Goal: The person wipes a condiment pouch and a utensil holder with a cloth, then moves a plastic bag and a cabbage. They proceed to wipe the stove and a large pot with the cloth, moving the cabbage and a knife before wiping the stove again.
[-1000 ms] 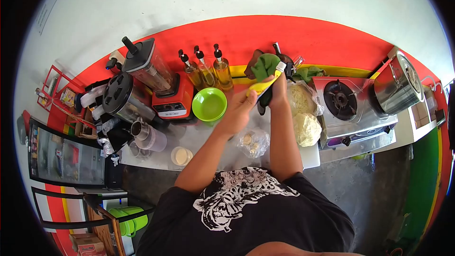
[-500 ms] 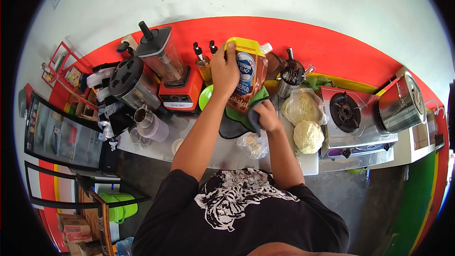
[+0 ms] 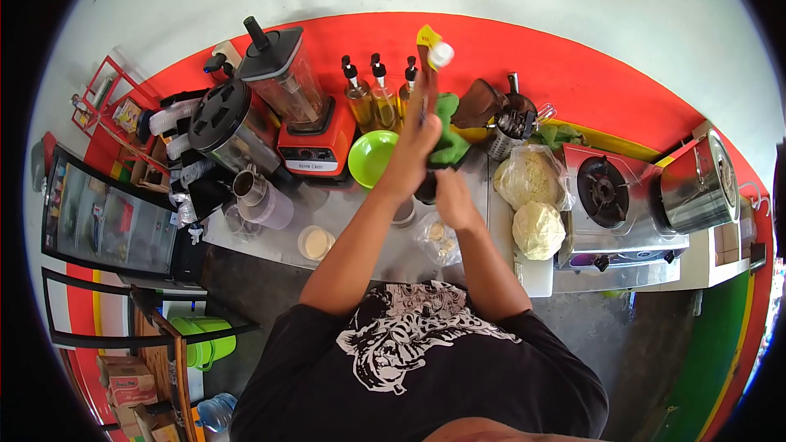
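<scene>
My left hand (image 3: 416, 151) grips a chocolate milk pouch (image 3: 426, 36) with a yellow top and a white spout cap. The pouch stands nearly edge-on to me, so its printed front is turned out of sight. Closed on a green and dark cloth (image 3: 449, 141), my right hand (image 3: 455, 200) is just right of the pouch's lower part. Behind my left wrist sits a light green bowl (image 3: 370, 160). A clear plastic bag with pale pieces (image 3: 440, 241) lies below my right hand, and a cup of pale contents (image 3: 315, 242) stands left of my left forearm.
A red blender (image 3: 311, 147) and several pump bottles (image 3: 383, 102) line the wall. To the right are a cabbage (image 3: 538, 231), a bagged pale food (image 3: 524, 180), a gas stove (image 3: 606, 205) and a steel pot (image 3: 696, 180). A metal shaker (image 3: 252, 187) stands left.
The pouch has turned from front-facing to edge-on and risen slightly. My right hand with the cloth has moved a little left and down. The bowl and pump bottles show more fully.
</scene>
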Tool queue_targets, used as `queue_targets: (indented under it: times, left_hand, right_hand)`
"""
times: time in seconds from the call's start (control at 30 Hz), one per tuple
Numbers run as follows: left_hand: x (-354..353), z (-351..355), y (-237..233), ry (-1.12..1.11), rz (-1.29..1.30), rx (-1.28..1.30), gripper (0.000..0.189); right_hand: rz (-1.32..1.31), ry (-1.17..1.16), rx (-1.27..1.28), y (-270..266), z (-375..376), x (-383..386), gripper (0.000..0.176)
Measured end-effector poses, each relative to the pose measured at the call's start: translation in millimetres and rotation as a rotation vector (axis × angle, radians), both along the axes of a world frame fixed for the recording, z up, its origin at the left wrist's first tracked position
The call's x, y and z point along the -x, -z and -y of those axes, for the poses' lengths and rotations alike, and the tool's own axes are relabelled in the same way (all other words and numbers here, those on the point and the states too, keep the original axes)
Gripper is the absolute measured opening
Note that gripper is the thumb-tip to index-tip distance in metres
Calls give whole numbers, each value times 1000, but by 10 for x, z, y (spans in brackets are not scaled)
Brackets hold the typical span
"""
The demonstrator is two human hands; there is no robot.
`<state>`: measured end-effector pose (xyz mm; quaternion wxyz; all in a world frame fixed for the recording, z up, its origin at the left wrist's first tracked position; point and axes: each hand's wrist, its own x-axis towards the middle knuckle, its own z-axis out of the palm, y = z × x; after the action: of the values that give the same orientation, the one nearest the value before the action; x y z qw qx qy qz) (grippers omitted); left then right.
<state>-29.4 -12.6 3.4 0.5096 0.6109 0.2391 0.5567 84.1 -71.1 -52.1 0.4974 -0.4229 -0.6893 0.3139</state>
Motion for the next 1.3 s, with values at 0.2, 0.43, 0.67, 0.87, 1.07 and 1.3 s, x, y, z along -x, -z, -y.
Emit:
queue_targets:
  times: [0.2, 0.43, 0.67, 0.87, 1.07, 1.3]
  left_hand:
    - [354, -175, 266, 375, 247, 505, 78]
    - [259, -37, 387, 500, 455, 530, 84]
    - [265, 157, 369, 353, 589, 525, 89]
    - [478, 73, 270, 213, 601, 409, 97]
    - [550, 11, 497, 393, 691, 492, 93]
    - [682, 255, 677, 272, 540, 794, 82]
  right_hand:
    - [-304, -135, 68, 41, -44, 388, 59]
    - [204, 251, -194, -511, -375, 388, 59]
    - [300, 372, -194, -474, -721, 378, 41]
    - [107, 144, -296, 65, -405, 540, 50]
    - [150, 10, -292, 81, -163, 632, 61]
    - [464, 171, -476, -469, -547, 530, 61]
